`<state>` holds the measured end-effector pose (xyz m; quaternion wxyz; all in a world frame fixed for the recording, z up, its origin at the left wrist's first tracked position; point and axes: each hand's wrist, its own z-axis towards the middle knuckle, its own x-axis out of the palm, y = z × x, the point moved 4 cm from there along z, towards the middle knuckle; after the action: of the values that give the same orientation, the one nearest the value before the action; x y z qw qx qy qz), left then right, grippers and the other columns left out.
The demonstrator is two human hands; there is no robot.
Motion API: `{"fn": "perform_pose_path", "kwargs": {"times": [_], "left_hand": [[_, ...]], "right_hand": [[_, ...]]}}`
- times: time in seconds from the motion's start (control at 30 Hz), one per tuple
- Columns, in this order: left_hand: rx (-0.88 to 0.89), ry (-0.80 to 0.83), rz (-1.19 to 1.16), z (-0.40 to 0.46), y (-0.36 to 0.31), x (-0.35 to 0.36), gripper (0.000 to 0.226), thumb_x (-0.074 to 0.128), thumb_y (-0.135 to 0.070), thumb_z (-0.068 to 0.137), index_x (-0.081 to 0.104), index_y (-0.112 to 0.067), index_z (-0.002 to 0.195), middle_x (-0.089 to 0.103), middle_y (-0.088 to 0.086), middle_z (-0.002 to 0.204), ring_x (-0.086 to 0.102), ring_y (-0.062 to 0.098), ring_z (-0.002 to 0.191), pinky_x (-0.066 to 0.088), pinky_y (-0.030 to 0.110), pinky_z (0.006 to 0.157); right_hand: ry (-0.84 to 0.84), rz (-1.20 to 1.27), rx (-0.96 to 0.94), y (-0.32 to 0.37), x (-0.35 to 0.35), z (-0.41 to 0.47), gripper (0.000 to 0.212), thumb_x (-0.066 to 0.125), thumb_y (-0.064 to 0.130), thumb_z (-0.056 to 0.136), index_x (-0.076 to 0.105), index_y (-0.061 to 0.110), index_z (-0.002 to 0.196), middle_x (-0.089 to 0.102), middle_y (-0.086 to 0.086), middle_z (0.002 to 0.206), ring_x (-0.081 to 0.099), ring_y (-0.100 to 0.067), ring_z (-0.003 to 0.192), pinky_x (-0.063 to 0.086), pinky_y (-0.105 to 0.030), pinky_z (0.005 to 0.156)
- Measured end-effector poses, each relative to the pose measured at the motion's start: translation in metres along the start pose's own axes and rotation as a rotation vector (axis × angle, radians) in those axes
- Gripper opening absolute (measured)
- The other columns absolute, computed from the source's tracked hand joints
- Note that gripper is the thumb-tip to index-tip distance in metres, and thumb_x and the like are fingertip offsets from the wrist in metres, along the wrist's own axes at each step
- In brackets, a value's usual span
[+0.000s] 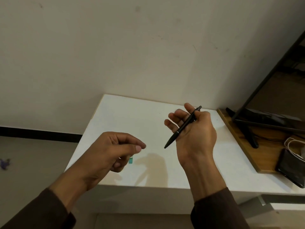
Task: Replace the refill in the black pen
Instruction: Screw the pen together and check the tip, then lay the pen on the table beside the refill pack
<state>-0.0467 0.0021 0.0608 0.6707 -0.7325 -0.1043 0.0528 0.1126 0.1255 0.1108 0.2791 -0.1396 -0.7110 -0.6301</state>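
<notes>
The black pen [181,128] is whole and slants from upper right down to lower left, tip pointing toward my left hand. My right hand [194,129] holds it above the white table [128,116], thumb against the upper barrel, the other fingers spread apart behind it. My left hand [113,149] hovers over the table's front left part with fingers curled loosely, thumb and forefinger close together; I cannot make out anything between them. A small teal object [130,160] lies on the table, partly hidden under my left fingers.
A wooden board [239,139] at the table's right holds a black monitor stand [247,128], a dark phone [292,169] and a white cable [295,144]. The wall stands right behind the table. Floor lies to the left.
</notes>
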Motion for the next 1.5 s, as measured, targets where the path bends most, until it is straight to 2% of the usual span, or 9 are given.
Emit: {"fn": "perform_pose_path", "kwargs": {"times": [0.1,0.23,0.43,0.67,0.83,1.17,1.23,1.33,1.5], "left_hand": [[0.006,-0.147,-0.009,0.002,0.005,-0.015,0.014,0.071,-0.005,0.089,0.083,-0.009,0.086,0.046,0.004,0.055,0.03,0.014,0.043,0.024,0.023,0.047],[0.004,-0.339,0.052,0.003,0.011,-0.032,0.019,0.069,-0.007,0.093,0.084,-0.013,0.082,0.048,0.008,0.059,0.032,0.013,0.042,0.027,0.023,0.043],[-0.014,-0.467,0.16,0.005,0.023,-0.04,0.016,0.076,-0.017,0.09,0.082,-0.017,0.075,0.056,-0.002,0.052,0.039,0.01,0.039,0.035,0.022,0.041],[-0.001,-0.489,0.386,0.006,0.029,-0.035,0.02,0.075,-0.025,0.092,0.08,-0.02,0.073,0.068,-0.01,0.053,0.059,-0.002,0.043,0.041,0.022,0.053],[-0.027,-0.448,0.604,0.007,0.035,-0.03,0.01,0.076,-0.026,0.091,0.081,-0.025,0.083,0.076,-0.014,0.076,0.068,0.002,0.076,0.041,0.014,0.062],[-0.078,-0.405,0.721,0.013,0.051,-0.032,0.017,0.077,-0.024,0.092,0.08,-0.018,0.108,0.07,-0.011,0.092,0.059,-0.004,0.081,0.039,0.007,0.066],[-0.071,-0.399,0.733,0.014,0.051,-0.031,0.022,0.077,-0.027,0.092,0.077,-0.02,0.112,0.069,-0.013,0.093,0.059,-0.002,0.082,0.046,0.015,0.071],[-0.064,-0.349,0.792,0.017,0.051,-0.026,0.036,0.074,-0.035,0.093,0.068,-0.029,0.127,0.06,-0.018,0.098,0.055,0.007,0.091,0.048,0.039,0.097],[-0.084,-0.264,0.887,0.022,0.057,-0.021,0.046,0.069,-0.045,0.094,0.059,-0.039,0.139,0.05,-0.011,0.113,0.04,0.009,0.107,0.032,0.035,0.1]], "right_hand": [[-0.016,-0.278,0.057,-0.007,-0.009,0.006,0.028,0.046,0.027,0.106,0.071,0.015,0.113,0.081,-0.001,0.099,0.076,-0.02,0.096,0.06,-0.037,0.077],[-0.071,-0.439,0.085,-0.019,-0.025,0.01,0.025,0.054,0.03,0.106,0.074,0.018,0.115,0.063,0.007,0.114,0.068,-0.019,0.096,0.066,-0.036,0.072],[-0.227,-0.707,-0.028,-0.029,-0.058,0.026,0.015,0.071,0.024,0.096,0.077,0.012,0.103,0.073,-0.004,0.084,0.064,-0.016,0.071,0.059,-0.033,0.071],[-0.152,-1.034,-0.053,-0.063,-0.061,0.033,0.024,0.079,0.024,0.09,0.075,0.015,0.067,0.073,-0.002,0.069,0.065,-0.015,0.062,0.049,-0.021,0.056],[-0.086,-1.142,-0.008,-0.091,-0.044,0.03,0.017,0.081,0.028,0.087,0.074,0.018,0.075,0.072,0.006,0.07,0.065,-0.009,0.063,0.046,-0.021,0.055],[-0.043,-1.279,-0.015,-0.104,-0.037,0.031,0.021,0.076,0.033,0.091,0.07,0.016,0.081,0.07,0.002,0.075,0.066,-0.015,0.067,0.055,-0.03,0.067],[-0.047,-1.267,-0.014,-0.098,-0.039,0.03,0.022,0.075,0.035,0.091,0.072,0.013,0.088,0.073,-0.001,0.083,0.069,-0.02,0.074,0.059,-0.034,0.074],[-0.08,-1.285,-0.038,-0.082,-0.049,0.027,0.034,0.073,0.041,0.092,0.071,0.013,0.112,0.072,-0.001,0.101,0.065,-0.016,0.087,0.051,-0.029,0.078],[0.036,-1.374,0.089,-0.065,-0.069,0.019,0.034,0.075,0.041,0.09,0.071,0.016,0.113,0.069,0.001,0.102,0.064,-0.016,0.088,0.046,-0.027,0.076]]}}
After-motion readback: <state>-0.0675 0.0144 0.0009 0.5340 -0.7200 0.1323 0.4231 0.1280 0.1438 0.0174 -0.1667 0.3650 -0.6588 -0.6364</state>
